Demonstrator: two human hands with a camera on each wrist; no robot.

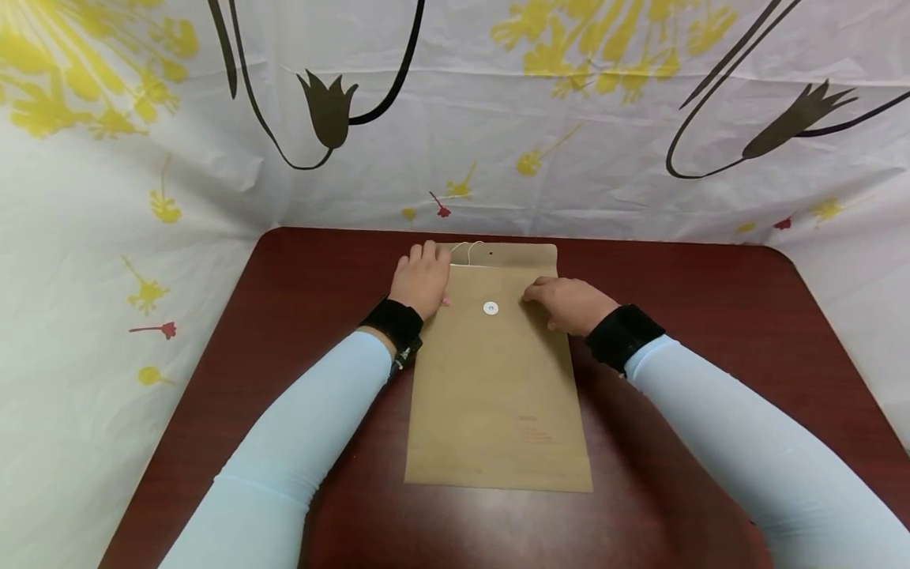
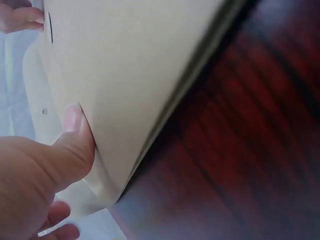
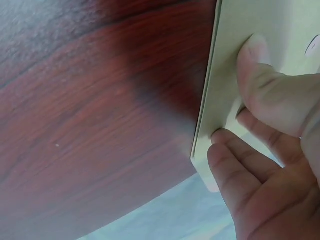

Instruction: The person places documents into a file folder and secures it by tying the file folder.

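Observation:
A brown paper envelope (image 1: pixel 498 379) lies lengthwise on the table, its flap (image 1: pixel 522 254) unfolded at the far end with thin white string (image 1: pixel 469 251) on it. A round white button (image 1: pixel 490 308) sits on its front. My left hand (image 1: pixel 424 278) holds the envelope's far left corner, the thumb (image 2: pixel 74 122) on the front and the other fingers over by the flap. Near the far right edge, my right hand (image 1: pixel 572 304) pinches the front paper between thumb (image 3: pixel 255 55) and curved fingers. Some of the fingertips are hidden by the paper.
A dark red wooden table (image 1: pixel 320 276) extends around the envelope. White cloth (image 1: pixel 426 158) with yellow, red and dark flower prints hangs behind the table and at both sides. Small red print (image 1: pixel 536 431) marks the envelope's near right part.

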